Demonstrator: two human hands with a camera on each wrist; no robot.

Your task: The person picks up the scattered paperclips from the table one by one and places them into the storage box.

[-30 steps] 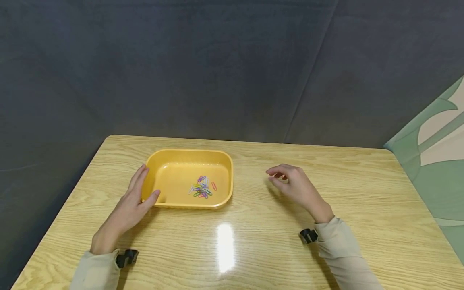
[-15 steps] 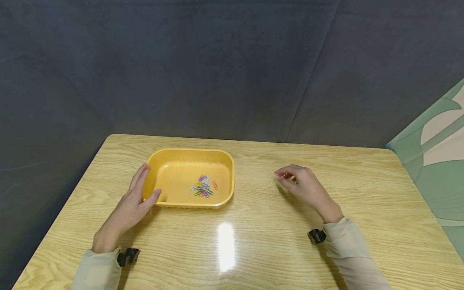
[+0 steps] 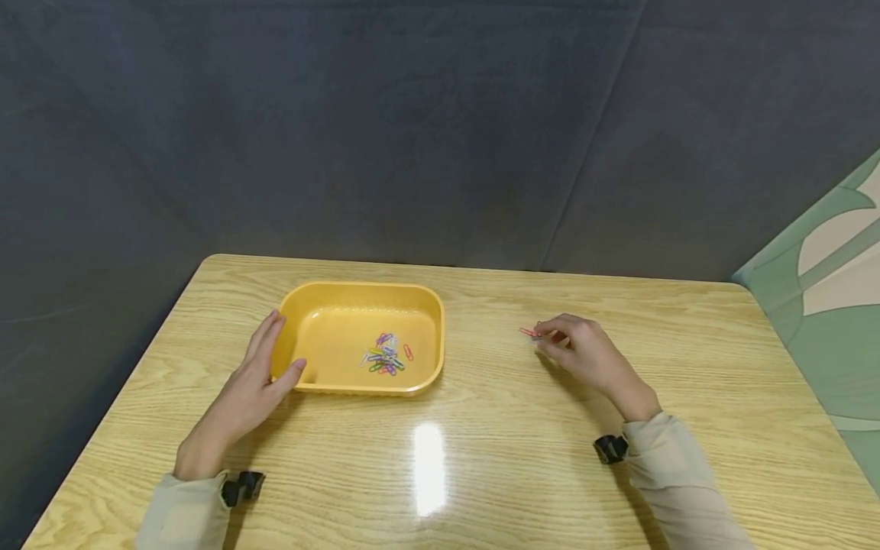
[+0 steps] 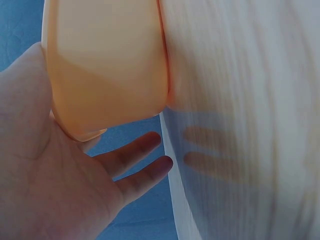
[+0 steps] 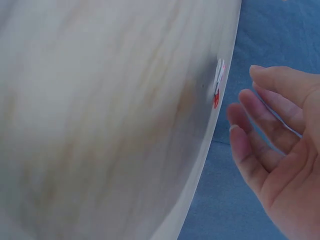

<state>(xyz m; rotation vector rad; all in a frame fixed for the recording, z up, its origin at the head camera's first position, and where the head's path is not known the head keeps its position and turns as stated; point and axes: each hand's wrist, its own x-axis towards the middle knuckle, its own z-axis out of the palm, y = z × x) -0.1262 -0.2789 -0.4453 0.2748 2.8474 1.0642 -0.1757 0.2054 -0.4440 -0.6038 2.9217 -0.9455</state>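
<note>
A yellow plastic tray (image 3: 333, 370) stands on the table's left half, with a small pile of coloured paper clips (image 3: 385, 357) inside. One red paper clip (image 3: 409, 352) lies just right of that pile. My left hand (image 3: 244, 393) rests against the tray's left end, fingers spread and straight along the outside, thumb over the near rim. To the right, a few paper clips (image 5: 218, 82), red and whitish, lie together on the table. Above and beside them is my right hand (image 3: 584, 351), fingers loosely bent; in the right wrist view a gap separates its fingertips from the clips.
The wooden table (image 3: 330, 466) has rounded far corners and a bright light reflection near its middle. Dark cloth (image 3: 385, 137) hangs behind its far edge, and a green and cream patterned cloth (image 3: 839, 328) lies beyond the right edge. Each wrist carries a black camera strap.
My right hand has moved a little to the right, and its fingers have let go of the clips, which now show on the table. The left hand and the tray stay put.
</note>
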